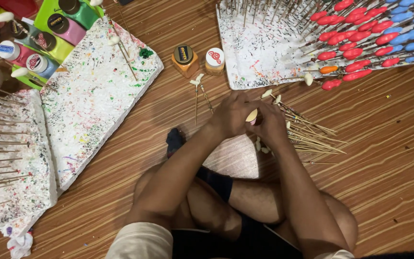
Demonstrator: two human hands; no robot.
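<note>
both hands meet at the centre of the view: left hand [231, 115] and right hand [270, 123] curl narrow around one cream oval bead [251, 115], pinched between fingertips. it looks light, hard and smooth, likely slippery, best gripped by its sides. bamboo sticks [312, 136] lie at 3 o'clock on the wooden floor [389, 158].
</note>
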